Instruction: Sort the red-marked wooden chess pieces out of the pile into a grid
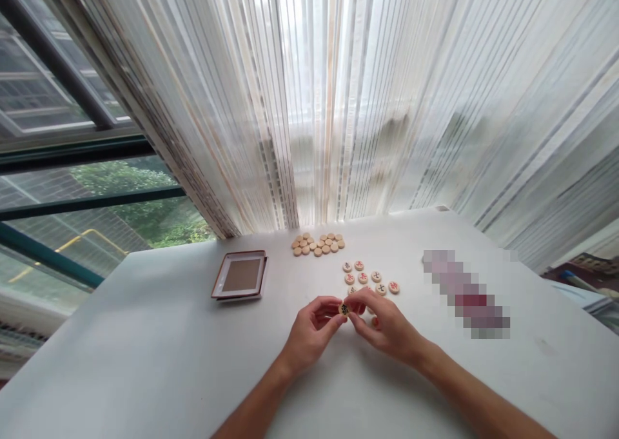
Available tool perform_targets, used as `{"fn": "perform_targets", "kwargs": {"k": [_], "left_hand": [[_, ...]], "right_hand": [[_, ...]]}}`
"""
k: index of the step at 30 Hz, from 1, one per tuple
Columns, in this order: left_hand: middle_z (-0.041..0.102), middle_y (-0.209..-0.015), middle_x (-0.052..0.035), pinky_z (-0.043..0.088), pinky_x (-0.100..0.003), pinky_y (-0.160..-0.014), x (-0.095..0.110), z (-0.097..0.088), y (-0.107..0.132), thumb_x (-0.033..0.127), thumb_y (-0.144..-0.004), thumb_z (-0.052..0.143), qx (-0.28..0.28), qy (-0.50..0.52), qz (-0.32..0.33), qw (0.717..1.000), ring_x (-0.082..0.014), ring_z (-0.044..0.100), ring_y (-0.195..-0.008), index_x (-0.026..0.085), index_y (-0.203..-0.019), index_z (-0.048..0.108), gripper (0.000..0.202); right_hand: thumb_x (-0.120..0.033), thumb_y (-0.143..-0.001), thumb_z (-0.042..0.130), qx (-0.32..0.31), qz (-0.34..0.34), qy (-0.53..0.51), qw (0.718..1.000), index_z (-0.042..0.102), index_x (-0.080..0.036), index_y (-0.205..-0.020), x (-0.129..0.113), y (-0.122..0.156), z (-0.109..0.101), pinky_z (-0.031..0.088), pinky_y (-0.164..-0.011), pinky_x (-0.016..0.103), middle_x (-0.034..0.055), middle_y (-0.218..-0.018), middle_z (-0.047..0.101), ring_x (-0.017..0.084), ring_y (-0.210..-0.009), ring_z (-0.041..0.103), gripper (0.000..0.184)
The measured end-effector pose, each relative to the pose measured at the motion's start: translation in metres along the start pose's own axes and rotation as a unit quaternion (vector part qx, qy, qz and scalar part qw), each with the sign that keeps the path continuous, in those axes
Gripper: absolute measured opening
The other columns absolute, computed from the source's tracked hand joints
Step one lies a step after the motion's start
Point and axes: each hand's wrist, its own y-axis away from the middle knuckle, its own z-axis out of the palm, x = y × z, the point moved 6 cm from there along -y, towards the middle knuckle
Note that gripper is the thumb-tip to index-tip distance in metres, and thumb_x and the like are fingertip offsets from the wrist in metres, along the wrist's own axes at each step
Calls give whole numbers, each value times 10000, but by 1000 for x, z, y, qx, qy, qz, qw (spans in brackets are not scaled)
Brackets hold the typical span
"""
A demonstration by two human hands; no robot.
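Loads of bare desk (145, 342) left of the left hand (308, 336), so a hand could slide through there up to the shallow tray (242, 276). Straight ahead's tighter: lettered discs (363, 278) crowd the right hand (389, 326), plain discs (320, 243) sit farther back, then curtain (333, 136). Decent lane between lettered discs and the pixelated thing (467, 294).

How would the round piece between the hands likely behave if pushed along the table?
Small beside the fingertips, the piece is probably light. Flat like the other pieces on the table, it would likely slide; on edge, its round shape might roll.
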Motion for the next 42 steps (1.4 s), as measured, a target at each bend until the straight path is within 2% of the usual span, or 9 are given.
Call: {"fn": "perform_targets", "kwargs": {"k": [10, 12, 15, 18, 23, 29, 36, 42], "left_hand": [[728, -1008, -100, 552, -336, -815, -1, 1, 2, 339, -889, 659, 16, -57, 1, 998, -217, 693, -906, 170, -1138, 616, 304], [724, -1010, -98, 552, -335, -821, 3, 2, 4, 340, -895, 648, 21, -80, 13, 996, -217, 691, -916, 169, -1103, 628, 270], [723, -1004, -89, 548, -330, -827, 11, 6, 7, 320, -908, 625, 23, -131, 46, 990, -210, 687, -914, 175, -1074, 649, 222], [721, -998, -81, 548, -315, -810, 18, 10, 9, 295, -913, 612, 19, -155, 72, 985, -200, 683, -902, 182, -1079, 648, 203], [712, -966, -77, 544, -294, -785, 18, 10, 9, 306, -902, 624, 15, -160, 80, 984, -188, 675, -857, 179, -1086, 632, 224], [676, -794, -44, 522, -261, -703, 9, 11, 11, 367, -941, 561, -13, -154, 41, 987, -154, 644, -707, 167, -1111, 576, 263], [688, -864, -70, 521, -265, -685, 5, 8, 10, 426, -952, 528, -1, -114, 28, 993, -149, 631, -694, 165, -1084, 585, 298], [669, -847, -57, 517, -265, -701, 8, 9, 10, 386, -936, 565, -11, -120, 39, 992, -155, 632, -715, 173, -1122, 577, 284]], "right_hand": [[-178, -892, 562, 20, 8, 1, 1000, 594, -220, -1005, 4, 0, 1, 433, -507, 201, 33, -870, 634, 159, -778, 599, 124], [-215, -930, 530, 22, 15, 3, 1000, 592, -215, -983, 4, 0, 1, 424, -503, 210, 29, -827, 626, 153, -731, 580, 82], [-266, -984, 468, 16, 33, 5, 999, 580, -210, -934, 7, 0, 1, 421, -526, 232, 4, -739, 591, 131, -624, 523, 134], [-300, -994, 468, 4, 41, 1, 999, 564, -209, -903, 11, 0, 4, 420, -546, 240, -9, -724, 574, 123, -602, 505, 160], [-322, -1000, 469, -6, 44, -13, 999, 563, -211, -903, 13, 0, 9, 413, -546, 234, -12, -725, 578, 125, -624, 514, 175], [-311, -1003, 478, -12, 33, -13, 999, 561, -207, -894, 7, 2, 12, 445, -605, 249, -6, -745, 608, 127, -650, 544, 172], [-248, -964, 508, -22, 6, -20, 1000, 564, -209, -952, -1, 2, 10, 467, -630, 260, 9, -783, 601, 142, -684, 566, 69], [-234, -948, 516, -14, 18, -22, 999, 573, -212, -939, 1, 1, 9, 457, -558, 233, 8, -779, 616, 137, -667, 576, 62]]}}
